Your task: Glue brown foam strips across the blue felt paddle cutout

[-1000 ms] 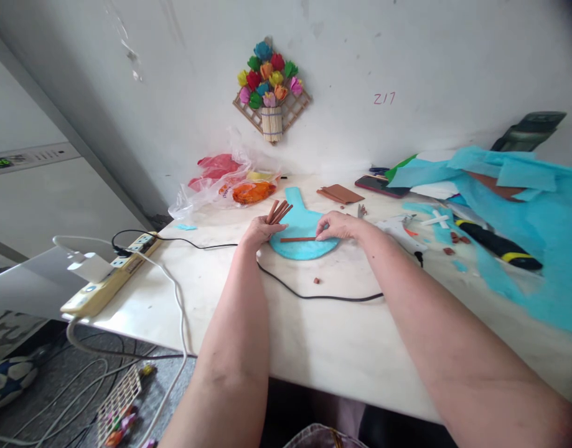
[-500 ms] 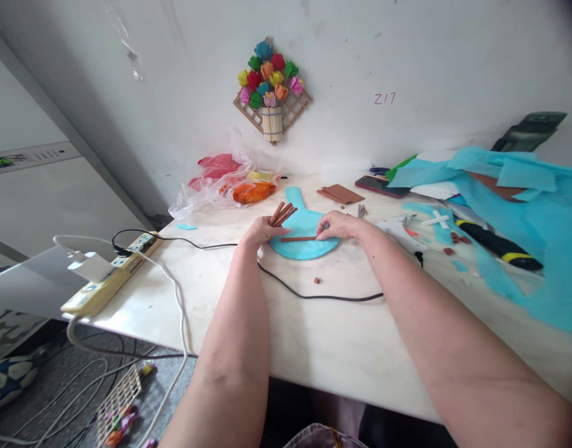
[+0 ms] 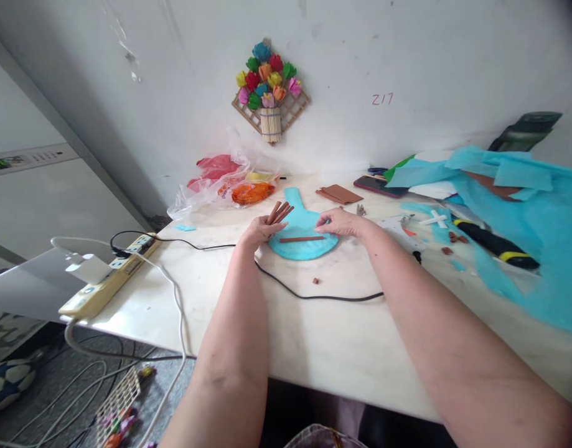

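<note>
My left hand (image 3: 259, 233) is closed around a bundle of several brown rolled paper sticks (image 3: 279, 213), which fan out above the fingers. It rests at the left edge of a light blue round-bottomed piece with a narrow neck (image 3: 304, 251), lying flat on the table. Across the lower half of this piece lies a single brown stick (image 3: 300, 239). Just above that stick's right end hovers my right hand (image 3: 335, 221), its fingers bent and slightly apart, with nothing visible in them.
Brown paper pieces (image 3: 339, 193) and a phone (image 3: 380, 185) lie behind. To the right are a glue gun (image 3: 398, 231), blue sheets (image 3: 556, 267) and a black-and-yellow tool (image 3: 495, 244). A black cable (image 3: 309, 295) crosses the front; a power strip (image 3: 106, 283) sits left.
My right hand has let go of the stick's right end and lifted slightly away. The stick stays on the blue piece. My left hand keeps the bundle in about the same place.
</note>
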### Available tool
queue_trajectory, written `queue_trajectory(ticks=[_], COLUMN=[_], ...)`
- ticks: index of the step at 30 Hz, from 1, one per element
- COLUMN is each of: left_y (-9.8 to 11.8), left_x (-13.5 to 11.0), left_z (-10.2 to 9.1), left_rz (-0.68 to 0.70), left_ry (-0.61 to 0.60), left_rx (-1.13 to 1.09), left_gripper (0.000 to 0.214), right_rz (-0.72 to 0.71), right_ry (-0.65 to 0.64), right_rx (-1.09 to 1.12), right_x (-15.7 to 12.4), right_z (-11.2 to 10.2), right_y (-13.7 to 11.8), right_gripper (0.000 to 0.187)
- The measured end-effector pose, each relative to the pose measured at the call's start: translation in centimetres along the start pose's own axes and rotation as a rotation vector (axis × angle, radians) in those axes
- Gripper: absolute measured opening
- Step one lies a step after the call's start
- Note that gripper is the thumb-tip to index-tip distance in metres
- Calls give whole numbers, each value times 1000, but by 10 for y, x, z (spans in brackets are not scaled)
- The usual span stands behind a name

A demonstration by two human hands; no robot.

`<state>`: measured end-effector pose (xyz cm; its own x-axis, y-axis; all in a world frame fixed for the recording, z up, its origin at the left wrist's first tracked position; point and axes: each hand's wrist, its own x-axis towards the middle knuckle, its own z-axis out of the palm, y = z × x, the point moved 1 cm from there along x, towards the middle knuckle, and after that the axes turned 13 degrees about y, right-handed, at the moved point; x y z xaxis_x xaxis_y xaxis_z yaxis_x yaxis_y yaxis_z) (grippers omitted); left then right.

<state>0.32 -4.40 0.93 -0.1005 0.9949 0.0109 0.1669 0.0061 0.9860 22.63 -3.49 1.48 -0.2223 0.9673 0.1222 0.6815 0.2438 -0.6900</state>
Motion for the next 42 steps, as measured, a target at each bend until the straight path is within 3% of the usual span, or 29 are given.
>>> queue_trajectory(ticks=[4,9,17,23,26,31,37,42], left_y=[-7,-8,5,3,0,-6,-8,-11], left_x=[11,16,2,2,6,13,14,16], left_z=[-4,-6,3,9,8,0,-4,-4], left_rz=[108,97,105,106,83,42,50,63], left_ry=[-2,-81,-233,-309,-271,-87,-85,-57], left_rx=[49,-15,-64,-43,-124,-243,-323,-300], left_gripper=[34,37,36,39,43,39,36,36], right_rz=[-17,-22,38,98,116,219,313,293], right_ry=[90,293,324,398,422,472,514,414], right_rx=[-8,29,506,695,800,884,875,885], right_x=[3,6,0,4,6,6,3,6], right_z=[1,1,10,14,15,13,10,10], right_y=[1,-4,-34,-34,-28,-22,-23,-15], right_gripper=[16,15,28,17,13,10,9,7])
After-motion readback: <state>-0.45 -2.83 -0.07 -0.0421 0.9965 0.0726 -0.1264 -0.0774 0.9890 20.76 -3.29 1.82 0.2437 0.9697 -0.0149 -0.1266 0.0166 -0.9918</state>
